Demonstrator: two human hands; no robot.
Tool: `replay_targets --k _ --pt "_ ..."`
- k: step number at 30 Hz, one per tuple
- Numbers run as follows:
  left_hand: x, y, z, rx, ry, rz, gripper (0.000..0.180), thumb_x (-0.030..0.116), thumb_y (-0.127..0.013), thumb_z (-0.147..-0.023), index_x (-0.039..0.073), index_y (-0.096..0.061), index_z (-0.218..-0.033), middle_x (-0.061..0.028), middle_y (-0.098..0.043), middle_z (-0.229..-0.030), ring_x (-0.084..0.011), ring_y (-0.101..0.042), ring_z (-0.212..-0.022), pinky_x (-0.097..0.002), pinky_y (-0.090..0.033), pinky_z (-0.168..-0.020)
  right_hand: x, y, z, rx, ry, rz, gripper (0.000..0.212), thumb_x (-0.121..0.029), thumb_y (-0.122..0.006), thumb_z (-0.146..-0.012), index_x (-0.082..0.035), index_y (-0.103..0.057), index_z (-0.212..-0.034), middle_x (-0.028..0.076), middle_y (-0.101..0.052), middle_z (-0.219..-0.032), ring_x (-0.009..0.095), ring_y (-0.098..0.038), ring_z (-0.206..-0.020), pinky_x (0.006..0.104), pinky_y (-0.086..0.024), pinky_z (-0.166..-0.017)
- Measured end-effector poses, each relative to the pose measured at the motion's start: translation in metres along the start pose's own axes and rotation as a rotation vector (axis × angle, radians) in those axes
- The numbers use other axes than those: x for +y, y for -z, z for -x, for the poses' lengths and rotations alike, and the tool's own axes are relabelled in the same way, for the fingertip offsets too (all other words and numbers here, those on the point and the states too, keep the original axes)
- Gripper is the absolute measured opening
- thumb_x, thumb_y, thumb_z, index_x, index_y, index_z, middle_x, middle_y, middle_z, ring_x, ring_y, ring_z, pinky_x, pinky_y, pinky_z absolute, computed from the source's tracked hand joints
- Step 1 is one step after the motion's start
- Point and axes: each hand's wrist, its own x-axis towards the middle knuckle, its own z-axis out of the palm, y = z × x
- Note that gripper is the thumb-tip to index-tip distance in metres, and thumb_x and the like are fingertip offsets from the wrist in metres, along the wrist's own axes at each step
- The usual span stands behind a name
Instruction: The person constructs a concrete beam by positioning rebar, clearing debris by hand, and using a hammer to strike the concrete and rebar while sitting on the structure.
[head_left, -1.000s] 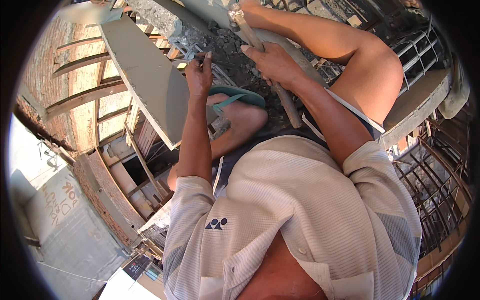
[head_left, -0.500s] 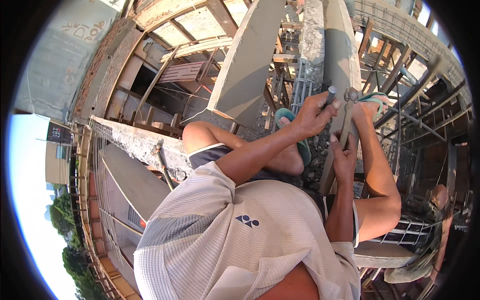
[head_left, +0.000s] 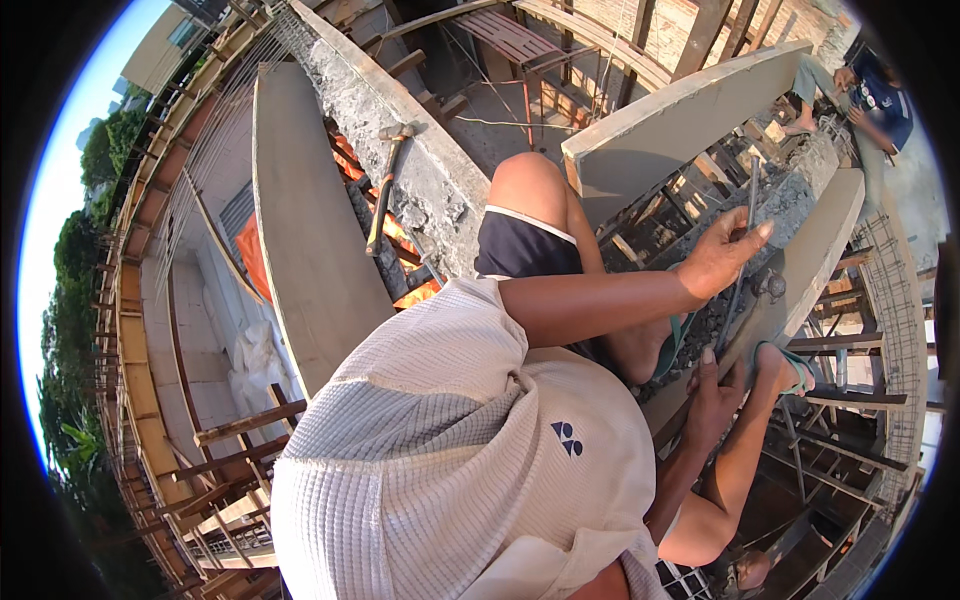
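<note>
My left hand [head_left: 722, 262] is closed around a slim metal chisel [head_left: 753, 185], whose upper end sticks out beyond the fingers. Its lower end runs down toward the broken concrete [head_left: 790, 200] between two grey panels. Lower down, my right hand [head_left: 712, 398] grips the wooden handle of a hammer [head_left: 768, 286]. The hammer's dark, rounded head is beside the chisel, over the right-hand panel [head_left: 815, 250]; I cannot tell whether it touches the panel. Both my feet, in green sandals [head_left: 797, 370], are close to the work.
A second hammer [head_left: 385, 195] lies on the rough concrete beam [head_left: 420, 170] to the left. Grey panels [head_left: 310, 230] stand on either side. Timber props and rebar [head_left: 885, 290] fill the right. Another person [head_left: 880, 110] sits at the upper right.
The view has swung left, so the scene has shifted right and tilted. The chisel now shows along its length. The hammer head sits lower than the chisel's top. Both tools stay in hand.
</note>
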Motion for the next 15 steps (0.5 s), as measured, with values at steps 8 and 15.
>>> replay_targets --k 8,15 --pt "0.03 0.05 0.068 -0.216 -0.034 -0.063 0.059 0.022 -0.078 -0.087 -0.001 -0.043 -0.128 -0.0142 -0.06 -0.125 -0.0228 -0.057 -0.121 -0.034 -0.045 -0.106 -0.064 -0.071 -0.018 -0.288 0.392 0.387 0.054 -0.006 -0.063 -0.094 0.004 -0.047 -0.145 0.02 -0.058 -0.138 0.028 -0.056 -0.128 0.0359 -0.044 -0.103" --pt "0.12 0.145 0.073 0.217 -0.177 0.07 0.044 0.003 -0.065 -0.088 -0.003 -0.044 -0.127 -0.0108 -0.059 -0.098 -0.0175 -0.064 -0.08 -0.0307 -0.055 -0.073 -0.102 -0.139 -0.015 -0.581 0.728 0.519 0.054 -0.012 -0.067 -0.094 -0.001 -0.052 -0.144 0.017 -0.057 -0.143 0.028 -0.058 -0.125 0.0388 -0.046 -0.103"
